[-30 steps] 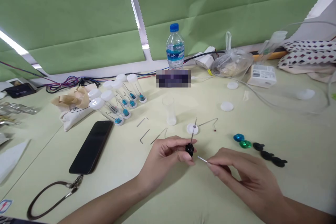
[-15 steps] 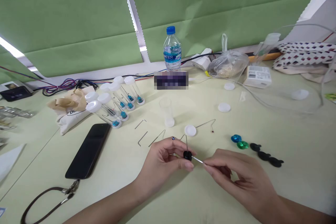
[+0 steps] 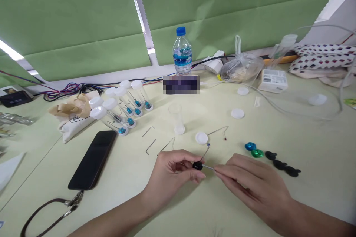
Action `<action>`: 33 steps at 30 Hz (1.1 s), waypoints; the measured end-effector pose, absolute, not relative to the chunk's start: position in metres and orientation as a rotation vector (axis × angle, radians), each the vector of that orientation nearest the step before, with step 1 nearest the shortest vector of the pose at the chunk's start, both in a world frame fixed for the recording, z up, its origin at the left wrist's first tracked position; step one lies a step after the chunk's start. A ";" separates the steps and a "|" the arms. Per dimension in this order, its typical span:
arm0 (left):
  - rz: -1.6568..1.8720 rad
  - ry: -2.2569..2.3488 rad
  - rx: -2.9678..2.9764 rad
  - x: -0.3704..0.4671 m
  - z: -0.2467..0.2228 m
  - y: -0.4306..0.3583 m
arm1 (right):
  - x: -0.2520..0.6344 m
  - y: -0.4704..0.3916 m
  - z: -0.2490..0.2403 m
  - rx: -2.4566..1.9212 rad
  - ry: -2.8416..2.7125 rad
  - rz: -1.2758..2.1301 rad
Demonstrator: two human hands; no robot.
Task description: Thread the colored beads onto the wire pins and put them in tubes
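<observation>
My left hand (image 3: 176,168) pinches a small round black piece (image 3: 197,165) between thumb and fingers. From that piece a thin bent wire (image 3: 205,152) rises, tipped with a small blue bead (image 3: 208,144). My right hand (image 3: 254,183) grips a thin metal rod (image 3: 209,167), whose far end meets the side of the black piece; its other end is hidden in the fingers. Just beyond lies a white round cap (image 3: 201,137), beside another bent wire (image 3: 219,131) with a dark red tip. Two L-shaped hex keys (image 3: 151,147) and a further bent wire (image 3: 167,145) lie left of these.
Several capped clear tubes (image 3: 112,113) with blue pieces inside stand left, behind a phone (image 3: 93,161). An open clear tube (image 3: 177,120) stands mid-table, a water bottle (image 3: 182,53) behind it. Blue, green (image 3: 257,153) and black pieces (image 3: 280,165) lie right, with white caps (image 3: 237,113) farther back.
The bead-tipped wire has swung from pointing left to pointing up and right. The black piece has shifted slightly left, and my right hand's fingers have straightened along the rod.
</observation>
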State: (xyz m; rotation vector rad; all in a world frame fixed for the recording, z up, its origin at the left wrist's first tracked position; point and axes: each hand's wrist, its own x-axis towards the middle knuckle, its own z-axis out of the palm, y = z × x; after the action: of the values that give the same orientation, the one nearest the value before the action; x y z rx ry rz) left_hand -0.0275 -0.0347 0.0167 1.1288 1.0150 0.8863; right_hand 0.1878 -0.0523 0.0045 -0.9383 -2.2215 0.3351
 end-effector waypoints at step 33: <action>0.739 0.974 1.300 -0.033 0.014 -0.027 | 0.200 -0.049 0.002 -0.805 -2.473 -0.156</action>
State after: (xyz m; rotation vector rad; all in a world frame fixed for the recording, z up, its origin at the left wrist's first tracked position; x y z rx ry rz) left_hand -0.0329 -0.0274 0.0140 1.3002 0.9735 0.7393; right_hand 0.2005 -0.0492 0.0017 -0.8055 -2.4730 -0.1558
